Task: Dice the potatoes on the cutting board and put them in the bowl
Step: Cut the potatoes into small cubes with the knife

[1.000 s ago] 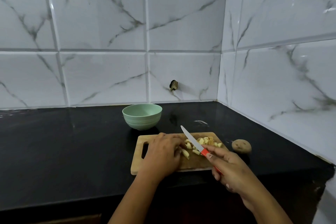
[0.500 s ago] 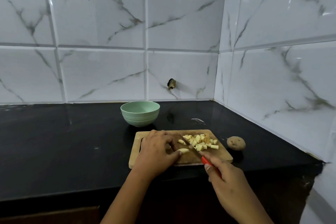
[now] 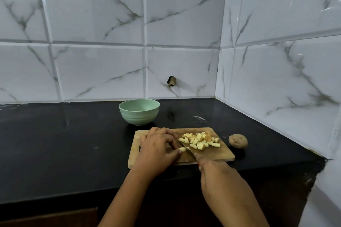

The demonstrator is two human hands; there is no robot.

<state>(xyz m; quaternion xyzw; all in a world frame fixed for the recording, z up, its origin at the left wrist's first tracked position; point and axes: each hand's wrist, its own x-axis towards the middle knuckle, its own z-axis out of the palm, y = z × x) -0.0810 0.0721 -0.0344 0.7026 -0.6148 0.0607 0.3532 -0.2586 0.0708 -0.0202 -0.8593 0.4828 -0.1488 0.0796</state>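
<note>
A wooden cutting board [image 3: 219, 154] lies on the black counter. On its right half sits a pile of pale potato cubes [image 3: 200, 140]. My left hand [image 3: 156, 150] presses a small potato piece [image 3: 182, 149] against the board with fingers curled. My right hand [image 3: 221, 178] grips the knife [image 3: 188, 150], whose blade rests low on the board beside that piece; the handle is mostly hidden in my fist. A mint green bowl [image 3: 139, 111] stands just behind the board. A whole unpeeled potato [image 3: 238, 140] lies to the right of the board.
The black counter [image 3: 64, 143] stretches left of the board. White marble-pattern tiled walls meet in a corner at the back right. A small dark hole [image 3: 171, 81] marks the back wall. The counter's front edge runs just below the board.
The knife has come down from a raised tilt to lie low on the board by the piece under my left hand. The view has shifted slightly.
</note>
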